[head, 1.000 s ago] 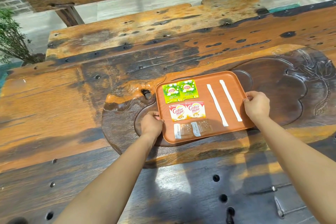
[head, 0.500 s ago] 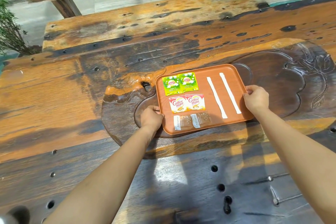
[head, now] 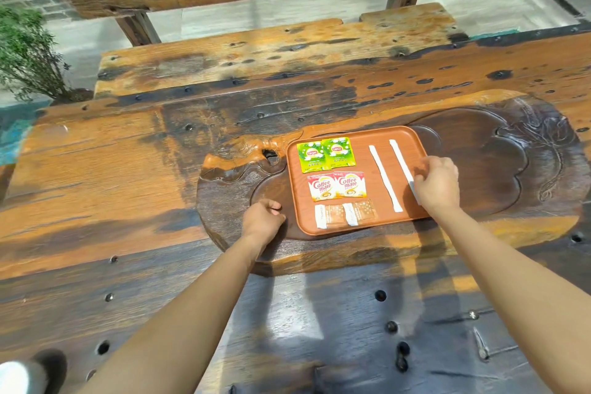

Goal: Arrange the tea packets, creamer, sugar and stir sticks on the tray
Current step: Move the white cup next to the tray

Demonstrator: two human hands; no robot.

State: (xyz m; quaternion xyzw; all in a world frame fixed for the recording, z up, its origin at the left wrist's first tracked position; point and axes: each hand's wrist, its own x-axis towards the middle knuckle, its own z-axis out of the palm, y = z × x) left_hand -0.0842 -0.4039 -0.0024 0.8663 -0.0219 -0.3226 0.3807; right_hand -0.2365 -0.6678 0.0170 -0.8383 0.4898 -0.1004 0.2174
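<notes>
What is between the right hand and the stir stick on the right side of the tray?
Nothing visible. The right hand is already over the near end of the right stir stick on the tray, covering it. Whether the fingers hold the stick cannot be told.

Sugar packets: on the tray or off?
On. Both sugar packets lie flat inside the tray, along its near edge, below the creamers.

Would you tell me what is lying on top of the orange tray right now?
On the tray: two green tea packets, two creamer packets, two sugar packets, two stir sticks. The right hand covers the right stick's near end.
</notes>
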